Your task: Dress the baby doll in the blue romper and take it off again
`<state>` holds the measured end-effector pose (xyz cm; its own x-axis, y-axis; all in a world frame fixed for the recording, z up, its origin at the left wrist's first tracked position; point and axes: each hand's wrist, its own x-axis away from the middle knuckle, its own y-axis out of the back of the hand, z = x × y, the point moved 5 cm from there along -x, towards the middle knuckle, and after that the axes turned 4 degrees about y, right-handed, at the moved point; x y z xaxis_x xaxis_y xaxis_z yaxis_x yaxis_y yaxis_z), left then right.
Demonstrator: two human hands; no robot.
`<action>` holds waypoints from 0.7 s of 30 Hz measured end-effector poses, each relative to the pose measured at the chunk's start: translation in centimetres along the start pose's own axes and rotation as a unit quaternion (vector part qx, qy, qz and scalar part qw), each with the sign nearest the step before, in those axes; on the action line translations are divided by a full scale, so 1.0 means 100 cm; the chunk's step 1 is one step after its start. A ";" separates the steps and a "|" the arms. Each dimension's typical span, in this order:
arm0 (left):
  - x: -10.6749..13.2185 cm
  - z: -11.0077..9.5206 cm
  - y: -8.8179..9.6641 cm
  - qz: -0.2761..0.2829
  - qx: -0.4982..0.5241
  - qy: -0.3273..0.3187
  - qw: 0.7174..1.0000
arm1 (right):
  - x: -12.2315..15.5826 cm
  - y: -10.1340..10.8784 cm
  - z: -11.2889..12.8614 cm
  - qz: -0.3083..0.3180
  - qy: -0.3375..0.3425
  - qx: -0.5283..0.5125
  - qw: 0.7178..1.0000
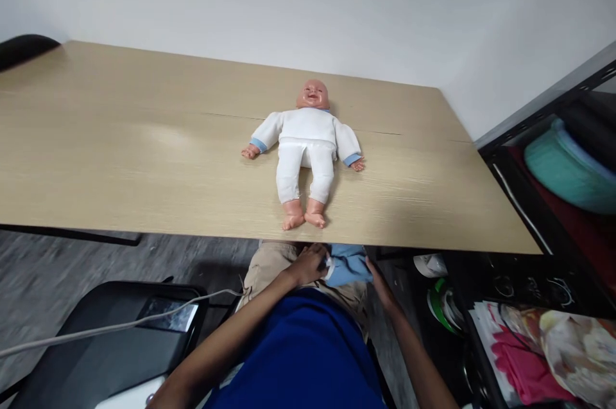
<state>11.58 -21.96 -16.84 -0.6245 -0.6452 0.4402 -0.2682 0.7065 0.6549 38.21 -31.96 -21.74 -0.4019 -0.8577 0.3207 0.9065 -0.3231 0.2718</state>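
A baby doll (pixel 308 133) in a white top and white trousers with light blue cuffs lies face up on the wooden table (pixel 144 158). Its bare feet point toward me, near the table's front edge. Down in my lap, below that edge, is a light blue cloth piece (pixel 347 268) with a white part at its left; it looks like a small garment, bunched up. My left hand (pixel 310 264) has its fingers closed at the white part. My right hand (pixel 378 277) grips the cloth's right side, its fingers partly hidden behind it.
At my left stands a black chair (pixel 96 325) with a phone (pixel 168 314) and a pale cable (pixel 144 321) across it. To the right, a black shelf unit (pixel 500 280) holds a teal bowl-shaped thing (pixel 568 168), a pink cloth (pixel 527 367) and papers. A white wall (pixel 289 4) borders the table's far side.
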 end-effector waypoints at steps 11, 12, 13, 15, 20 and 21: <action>0.103 -0.040 0.082 0.108 -0.003 -0.107 0.988 | 0.040 -0.005 0.126 0.129 0.151 0.032 0.980; 0.119 -0.053 0.102 0.092 0.037 -0.159 0.982 | 0.050 -0.008 0.151 0.179 0.200 0.035 0.963; 0.134 -0.067 0.122 0.079 0.080 -0.207 0.972 | 0.060 -0.010 0.178 0.215 0.244 0.033 0.945; 0.153 -0.090 0.164 0.016 0.156 -0.272 0.949 | 0.077 -0.012 0.231 0.262 0.322 0.030 0.909; 0.139 -0.117 0.243 -0.105 0.192 -0.335 0.917 | 0.089 -0.015 0.344 0.264 0.493 0.025 0.829; 0.131 -0.121 0.253 -0.073 0.187 -0.349 0.915 | 0.086 -0.016 0.362 0.259 0.509 0.034 0.820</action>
<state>5.51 -16.02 12.97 -0.8436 -0.4895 -0.2208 -0.5370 0.7622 0.3615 28.61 -24.37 13.42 0.3829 -0.7735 -0.5050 0.8983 0.1841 0.3990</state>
